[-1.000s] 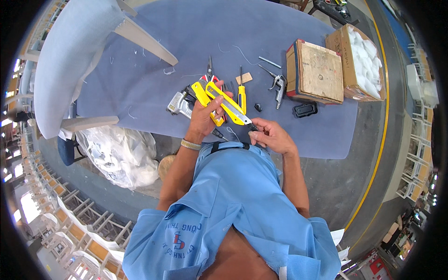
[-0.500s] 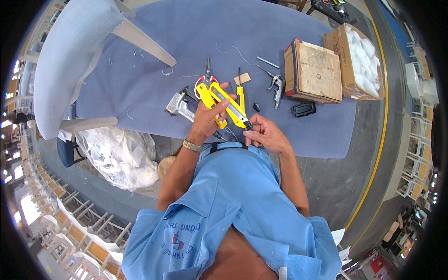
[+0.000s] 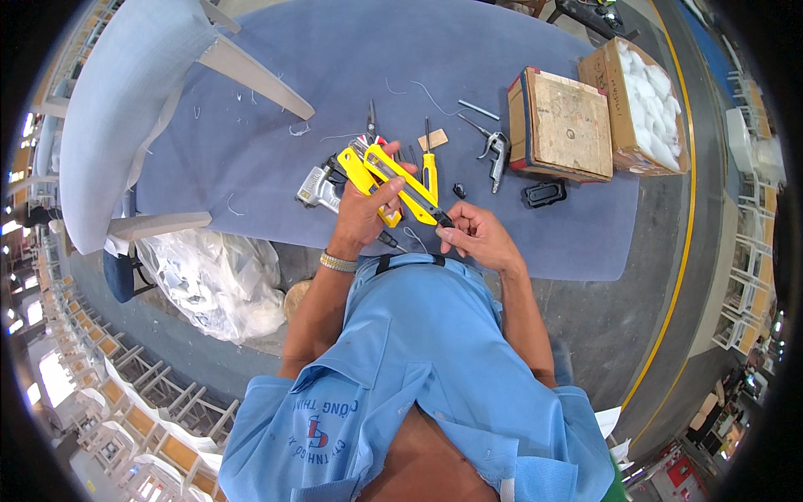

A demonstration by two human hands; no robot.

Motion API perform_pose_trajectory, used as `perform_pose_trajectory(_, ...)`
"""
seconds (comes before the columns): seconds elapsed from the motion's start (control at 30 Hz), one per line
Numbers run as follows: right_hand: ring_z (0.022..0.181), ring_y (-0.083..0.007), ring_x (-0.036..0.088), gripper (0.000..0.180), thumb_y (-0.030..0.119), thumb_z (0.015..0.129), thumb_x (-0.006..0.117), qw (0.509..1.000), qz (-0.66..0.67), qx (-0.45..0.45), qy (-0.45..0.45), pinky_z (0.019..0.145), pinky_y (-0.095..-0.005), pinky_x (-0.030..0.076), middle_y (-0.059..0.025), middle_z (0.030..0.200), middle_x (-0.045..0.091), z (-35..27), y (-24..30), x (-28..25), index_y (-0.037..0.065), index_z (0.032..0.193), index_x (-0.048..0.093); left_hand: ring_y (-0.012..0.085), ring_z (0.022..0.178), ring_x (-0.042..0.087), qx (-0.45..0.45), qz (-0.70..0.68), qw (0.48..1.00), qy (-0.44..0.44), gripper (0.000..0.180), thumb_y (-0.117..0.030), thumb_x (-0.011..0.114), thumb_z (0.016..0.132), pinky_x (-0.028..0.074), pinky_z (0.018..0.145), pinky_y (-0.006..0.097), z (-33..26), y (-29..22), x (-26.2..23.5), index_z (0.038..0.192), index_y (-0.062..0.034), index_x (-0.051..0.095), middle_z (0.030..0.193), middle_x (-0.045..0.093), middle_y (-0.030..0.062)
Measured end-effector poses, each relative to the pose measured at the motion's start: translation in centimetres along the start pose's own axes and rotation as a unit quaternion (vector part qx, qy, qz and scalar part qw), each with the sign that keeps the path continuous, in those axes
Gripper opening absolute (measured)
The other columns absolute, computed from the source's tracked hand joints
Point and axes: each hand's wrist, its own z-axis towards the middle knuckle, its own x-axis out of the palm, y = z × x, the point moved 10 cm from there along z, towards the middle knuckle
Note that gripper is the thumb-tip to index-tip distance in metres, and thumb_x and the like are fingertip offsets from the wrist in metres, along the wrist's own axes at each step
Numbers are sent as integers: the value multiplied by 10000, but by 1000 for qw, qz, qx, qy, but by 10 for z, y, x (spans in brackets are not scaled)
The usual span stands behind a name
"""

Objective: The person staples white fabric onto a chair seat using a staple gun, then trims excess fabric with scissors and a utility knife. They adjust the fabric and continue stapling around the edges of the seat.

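My left hand (image 3: 365, 211) is closed around two yellow utility knives held side by side over the near edge of the cloth-covered table. The outer yellow utility knife (image 3: 355, 171) lies against my palm. The other yellow utility knife (image 3: 407, 189) slants down toward my right hand (image 3: 479, 238). My right thumb and fingers pinch its black end (image 3: 443, 220). Beyond the knives lie red-handled snips (image 3: 371, 120), partly hidden by them. A silver staple gun (image 3: 316, 190) rests left of my left hand. Just right of the knives is a yellow-handled screwdriver (image 3: 429, 172).
A silver air blow gun (image 3: 497, 152), metal rod (image 3: 478, 110) and black tray (image 3: 544, 195) lie to the right. Behind them stand a closed carton (image 3: 565, 125) and a carton of white stuffing (image 3: 623, 109). An upholstered chair (image 3: 125, 109) lies at left, above plastic sheeting (image 3: 213, 280).
Both knives and my left hand have shifted slightly to the left. My right fingers stay at the black end of the slanting knife.
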Motion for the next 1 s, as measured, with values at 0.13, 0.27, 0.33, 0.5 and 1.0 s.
perform_pose_trajectory(0.13, 555, -12, 497, 151, 151, 937, 712, 1000, 2, -21, -2, 491, -193, 381, -11, 727, 685, 2, -3, -2, 67, 954, 587, 46, 601, 510, -1, -4, 1000, 6, 590, 11, 661, 922, 445, 541, 192, 0, 1, 1, 1462, -45, 431, 1184, 665, 153)
perform_pose_trajectory(0.27, 561, -13, 503, 155, 124, 916, 730, 999, -5, -31, -3, 497, -192, 389, -17, 744, 691, 2, -7, -4, 66, 947, 589, 44, 605, 507, -6, -3, 1000, 0, 592, 7, 664, 921, 440, 540, 196, -2, 2, 3, 1462, -50, 432, 1186, 665, 145)
perform_pose_trajectory(0.33, 570, -17, 519, 159, 114, 908, 736, 999, -5, -32, -2, 504, -189, 406, -26, 753, 692, 2, -8, -5, 63, 938, 589, 44, 605, 505, -5, 4, 1000, 2, 593, 6, 664, 921, 438, 539, 199, -2, 1, 4, 1463, -50, 431, 1185, 666, 143)
perform_pose_trajectory(0.5, 582, -14, 529, 161, 110, 894, 751, 999, 7, -37, -3, 510, -188, 413, -22, 761, 694, 1, -8, -6, 58, 922, 601, 44, 607, 506, -1, 10, 1000, 5, 596, 4, 664, 920, 439, 540, 202, -3, -2, 7, 1465, -50, 427, 1180, 666, 141)
perform_pose_trajectory(1.0, 581, -14, 496, 194, 99, 852, 796, 999, 34, -33, -9, 518, -187, 383, 54, 681, 543, -3, -6, -6, 48, 936, 629, 48, 635, 511, -12, 36, 999, 26, 626, -7, 671, 919, 435, 566, 211, -11, -1, 16, 1485, -51, 409, 1187, 663, 135)
